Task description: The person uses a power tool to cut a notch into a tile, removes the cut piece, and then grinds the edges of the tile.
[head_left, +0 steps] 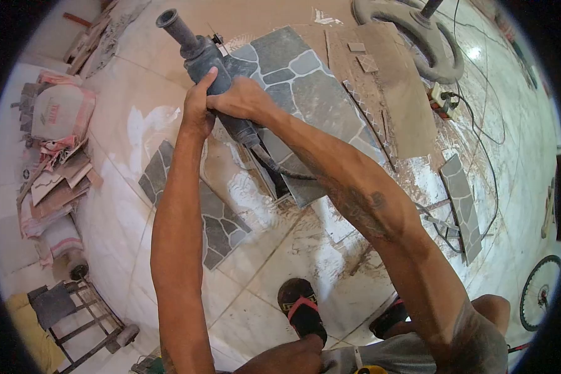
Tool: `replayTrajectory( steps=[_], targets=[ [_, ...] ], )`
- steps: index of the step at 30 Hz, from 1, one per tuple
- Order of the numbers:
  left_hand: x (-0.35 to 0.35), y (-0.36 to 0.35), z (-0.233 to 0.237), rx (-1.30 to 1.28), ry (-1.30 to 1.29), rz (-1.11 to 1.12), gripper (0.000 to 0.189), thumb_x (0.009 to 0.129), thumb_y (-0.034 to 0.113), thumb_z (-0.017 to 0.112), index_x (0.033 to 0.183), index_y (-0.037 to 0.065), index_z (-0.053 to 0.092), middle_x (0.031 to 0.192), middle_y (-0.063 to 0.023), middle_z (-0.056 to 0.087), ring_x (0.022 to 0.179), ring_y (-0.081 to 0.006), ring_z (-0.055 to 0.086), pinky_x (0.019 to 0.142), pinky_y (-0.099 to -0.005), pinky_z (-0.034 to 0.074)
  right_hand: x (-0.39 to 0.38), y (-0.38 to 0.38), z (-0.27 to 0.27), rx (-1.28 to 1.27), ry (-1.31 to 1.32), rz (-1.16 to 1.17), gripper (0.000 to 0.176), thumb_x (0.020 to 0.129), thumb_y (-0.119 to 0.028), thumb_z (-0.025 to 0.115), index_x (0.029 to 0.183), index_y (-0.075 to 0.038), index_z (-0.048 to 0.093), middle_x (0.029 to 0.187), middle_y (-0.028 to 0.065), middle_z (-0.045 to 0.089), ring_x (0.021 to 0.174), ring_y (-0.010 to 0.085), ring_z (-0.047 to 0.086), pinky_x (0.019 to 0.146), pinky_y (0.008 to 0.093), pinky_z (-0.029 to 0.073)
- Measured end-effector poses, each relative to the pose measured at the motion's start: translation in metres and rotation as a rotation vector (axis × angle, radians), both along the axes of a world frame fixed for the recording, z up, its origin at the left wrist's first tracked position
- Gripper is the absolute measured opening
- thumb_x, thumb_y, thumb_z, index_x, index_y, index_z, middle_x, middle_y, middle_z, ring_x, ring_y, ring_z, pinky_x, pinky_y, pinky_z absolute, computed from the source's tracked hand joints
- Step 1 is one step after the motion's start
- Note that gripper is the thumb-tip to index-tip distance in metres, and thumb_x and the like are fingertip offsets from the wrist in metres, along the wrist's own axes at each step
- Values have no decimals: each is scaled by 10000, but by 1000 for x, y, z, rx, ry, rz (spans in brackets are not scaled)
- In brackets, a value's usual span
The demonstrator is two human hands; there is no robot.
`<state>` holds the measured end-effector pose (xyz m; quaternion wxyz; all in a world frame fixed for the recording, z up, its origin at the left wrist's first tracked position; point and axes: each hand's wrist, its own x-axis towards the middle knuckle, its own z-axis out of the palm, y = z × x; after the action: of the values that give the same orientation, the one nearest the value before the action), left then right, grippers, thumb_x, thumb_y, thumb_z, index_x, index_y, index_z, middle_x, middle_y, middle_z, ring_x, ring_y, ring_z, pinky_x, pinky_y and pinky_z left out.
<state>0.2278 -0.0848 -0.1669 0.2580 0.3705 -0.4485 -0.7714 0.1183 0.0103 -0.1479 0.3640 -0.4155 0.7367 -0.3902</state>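
Both hands are closed around the body of a dusty dark grey corded power tool (pixel 238 128), which looks like an angle grinder. My left hand (pixel 197 107) wraps its near side with the thumb pointing up. Across from it, my right hand (pixel 243 100) grips the other side. A wide round tube or handle (pixel 176 28) sticks out at the tool's far end, and a black cord (pixel 271 163) leaves its near end under my right forearm. Beneath and beside the tool lies a large grey stone-patterned tile (pixel 321 93) with pale lines. Any disc is hidden.
A cut tile piece (pixel 215 227) lies left, another (pixel 461 206) right. Cardboard (pixel 411 118) with scraps adjoins the large tile. Cords run from a power socket (pixel 441 103). A grey looped metal base (pixel 442 62) stands behind. Bags (pixel 62 112) and a hand cart (pixel 84 318) are left.
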Motion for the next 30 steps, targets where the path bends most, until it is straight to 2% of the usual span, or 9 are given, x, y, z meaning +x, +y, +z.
replayTrajectory(
  steps=[6, 9, 21, 24, 27, 30],
  targets=[
    [0, 3, -4, 2, 101, -13, 346, 955, 306, 631, 1179, 44, 604, 1073, -96, 681, 949, -228, 668, 867, -379, 527, -1, -5, -10, -24, 37, 5, 768, 636, -558, 702, 905, 161, 674, 898, 338, 678, 871, 413, 703, 740, 438, 547],
    [1, 3, -6, 20, 127, -6, 348, 957, 305, 629, 1178, 37, 603, 1080, -98, 681, 956, -227, 668, 876, -381, 524, -3, -4, -6, 21, 53, 40, 757, 638, -574, 696, 937, 121, 694, 976, 347, 671, 959, 431, 685, 811, 444, 554],
    [1, 5, -5, 24, 100, 40, 356, 949, 295, 646, 1202, 50, 596, 1123, -92, 676, 1010, -239, 658, 922, -394, 511, -3, -9, -7, 2, 140, 88, 758, 654, -620, 672, 892, 99, 698, 888, 343, 670, 909, 439, 686, 773, 450, 553],
    [1, 7, -4, 22, 137, 22, 353, 952, 299, 641, 1201, 52, 598, 1121, -92, 677, 1007, -234, 660, 915, -389, 514, -6, -5, -7, -25, 86, 102, 760, 657, -624, 671, 892, 99, 697, 888, 340, 672, 920, 439, 684, 786, 448, 550],
    [1, 5, -5, 34, 112, 13, 357, 956, 303, 634, 1202, 46, 595, 1117, -94, 678, 1005, -232, 661, 906, -386, 518, -9, -8, -6, -12, 93, 117, 719, 646, -532, 721, 872, 148, 674, 815, 286, 685, 772, 348, 700, 700, 395, 542],
    [-1, 1, -10, 30, 103, -4, 358, 959, 305, 630, 1199, 40, 595, 1114, -96, 680, 989, -232, 665, 892, -377, 524, -11, -5, -8, -51, 38, 98, 739, 644, -548, 725, 879, 152, 674, 832, 298, 686, 802, 358, 705, 717, 411, 541]
  ],
)
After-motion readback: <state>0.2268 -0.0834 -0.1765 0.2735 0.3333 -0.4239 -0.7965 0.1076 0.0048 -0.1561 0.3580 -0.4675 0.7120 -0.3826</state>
